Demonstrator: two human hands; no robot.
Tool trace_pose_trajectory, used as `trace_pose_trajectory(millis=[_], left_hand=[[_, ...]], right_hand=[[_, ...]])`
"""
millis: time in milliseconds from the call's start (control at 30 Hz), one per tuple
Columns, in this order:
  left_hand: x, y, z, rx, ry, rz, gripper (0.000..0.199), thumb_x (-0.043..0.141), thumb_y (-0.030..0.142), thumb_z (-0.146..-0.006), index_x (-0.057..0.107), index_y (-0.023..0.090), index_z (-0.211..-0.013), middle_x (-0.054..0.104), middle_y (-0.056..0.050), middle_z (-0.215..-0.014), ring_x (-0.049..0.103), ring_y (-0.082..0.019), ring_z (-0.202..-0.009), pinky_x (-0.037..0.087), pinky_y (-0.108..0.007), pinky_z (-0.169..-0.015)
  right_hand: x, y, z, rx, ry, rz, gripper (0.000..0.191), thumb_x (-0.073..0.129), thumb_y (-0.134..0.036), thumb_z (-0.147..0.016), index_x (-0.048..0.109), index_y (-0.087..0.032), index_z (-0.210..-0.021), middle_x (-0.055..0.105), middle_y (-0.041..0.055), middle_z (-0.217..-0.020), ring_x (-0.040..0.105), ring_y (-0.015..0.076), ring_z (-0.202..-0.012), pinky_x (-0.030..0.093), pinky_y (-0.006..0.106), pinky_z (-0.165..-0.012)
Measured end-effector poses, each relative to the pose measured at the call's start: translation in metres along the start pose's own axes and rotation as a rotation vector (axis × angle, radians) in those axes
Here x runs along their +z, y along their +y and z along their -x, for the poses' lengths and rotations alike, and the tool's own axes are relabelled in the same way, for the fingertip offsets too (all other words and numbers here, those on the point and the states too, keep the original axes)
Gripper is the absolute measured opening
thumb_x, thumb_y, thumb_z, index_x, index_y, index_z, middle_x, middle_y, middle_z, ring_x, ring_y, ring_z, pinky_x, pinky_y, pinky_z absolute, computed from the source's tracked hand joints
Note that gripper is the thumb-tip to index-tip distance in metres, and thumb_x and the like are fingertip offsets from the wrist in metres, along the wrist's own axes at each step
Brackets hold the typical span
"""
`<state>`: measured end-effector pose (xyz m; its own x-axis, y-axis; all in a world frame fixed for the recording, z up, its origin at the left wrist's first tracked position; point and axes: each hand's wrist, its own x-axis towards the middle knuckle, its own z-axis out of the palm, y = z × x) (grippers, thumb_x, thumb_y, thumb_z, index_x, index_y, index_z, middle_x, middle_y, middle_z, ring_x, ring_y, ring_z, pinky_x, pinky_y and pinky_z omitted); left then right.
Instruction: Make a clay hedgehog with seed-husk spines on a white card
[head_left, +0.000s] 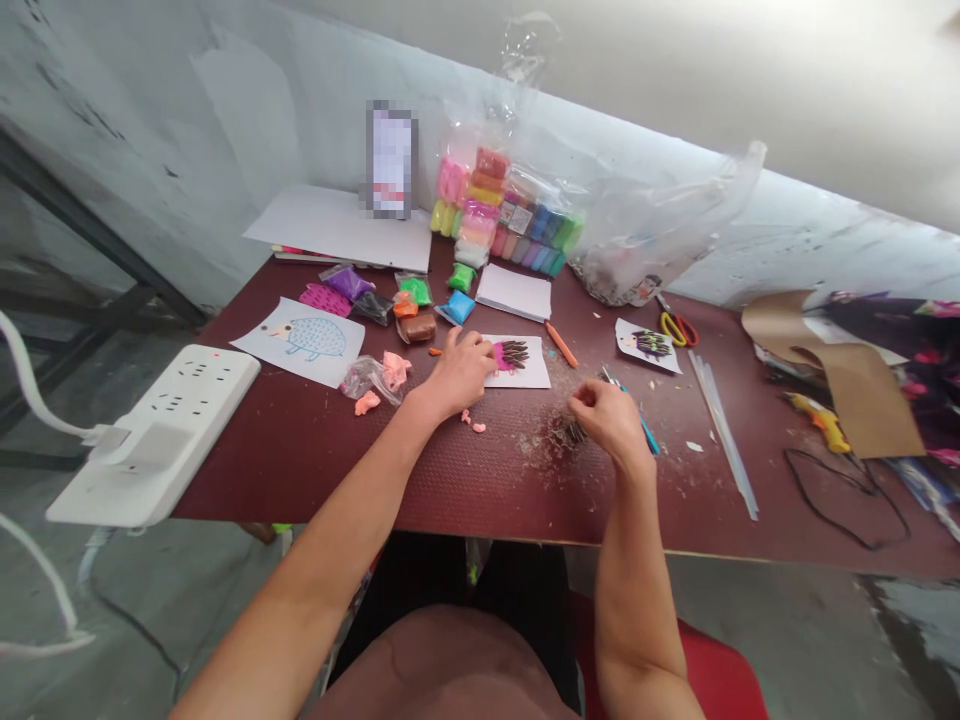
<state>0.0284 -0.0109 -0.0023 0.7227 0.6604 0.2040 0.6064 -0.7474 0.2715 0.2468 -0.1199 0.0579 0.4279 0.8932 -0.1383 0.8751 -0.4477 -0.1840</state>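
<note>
My left hand [466, 368] rests on the left part of a white card [534, 372], its fingers spread and lying over the edge. On that card is a pink clay shape [504, 357] with dark brown pointed scales [516, 354] set in rows. My right hand [609, 412] is over a small heap of brown plant bits [574, 428], thumb and fingers pinched together; whatever is between them is hidden. Scissors with blue handles [649, 436] lie partly under the right hand. Small peach clay pieces [478, 428] sit below the left hand.
Clay packets [416, 328] and a hedgehog drawing [315, 340] lie left. Bagged clay [484, 205] stands at the back. Rightward are a finished-looking small card [646, 345], red-yellow scissors [679, 328], glue sticks [724, 435] and a yellow glue gun [821, 420]. A power strip [161, 435] is at left.
</note>
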Motion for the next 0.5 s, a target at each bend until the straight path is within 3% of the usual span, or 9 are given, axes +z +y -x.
trace_pose_trajectory(millis=[100, 233, 333, 500], left_hand=[[0.001, -0.001, -0.001, 0.004, -0.008, 0.014, 0.039, 0.055, 0.0, -0.084, 0.082, 0.024, -0.098, 0.076, -0.007, -0.117, 0.055, -0.028, -0.119, 0.032, -0.055, -0.116], [0.001, -0.001, 0.0, 0.0, 0.013, 0.043, 0.044, 0.053, -0.001, -0.085, 0.081, 0.025, -0.107, 0.077, -0.007, -0.117, 0.054, -0.028, -0.118, 0.032, -0.055, -0.116], [0.001, 0.0, 0.001, 0.0, 0.038, 0.056, 0.046, 0.052, 0.0, -0.086, 0.08, 0.026, -0.111, 0.078, -0.007, -0.115, 0.055, -0.028, -0.117, 0.032, -0.055, -0.115], [-0.003, 0.002, 0.0, 0.002, 0.002, 0.045, 0.04, 0.054, 0.0, -0.086, 0.08, 0.021, -0.106, 0.077, -0.009, -0.119, 0.055, -0.03, -0.119, 0.034, -0.055, -0.114]], right_hand=[[0.002, -0.009, -0.006, -0.061, 0.061, -0.22, 0.014, 0.058, -0.021, -0.084, 0.071, -0.018, -0.078, 0.075, 0.0051, -0.076, 0.063, 0.0174, -0.069, 0.04, 0.027, -0.066], [0.011, -0.032, -0.016, -0.203, 0.051, -0.507, 0.011, 0.061, -0.023, -0.083, 0.07, -0.017, -0.078, 0.075, 0.0048, -0.077, 0.062, 0.016, -0.067, 0.044, 0.026, -0.068], [0.017, -0.05, -0.021, -0.253, 0.057, -0.511, 0.012, 0.064, -0.02, -0.081, 0.075, -0.017, -0.087, 0.076, 0.0036, -0.079, 0.064, 0.0162, -0.069, 0.046, 0.027, -0.07], [0.016, -0.067, -0.025, -0.274, 0.103, -0.286, 0.021, 0.063, -0.017, -0.087, 0.082, -0.02, -0.095, 0.079, 0.0057, -0.09, 0.069, 0.0198, -0.082, 0.047, 0.029, -0.081]])
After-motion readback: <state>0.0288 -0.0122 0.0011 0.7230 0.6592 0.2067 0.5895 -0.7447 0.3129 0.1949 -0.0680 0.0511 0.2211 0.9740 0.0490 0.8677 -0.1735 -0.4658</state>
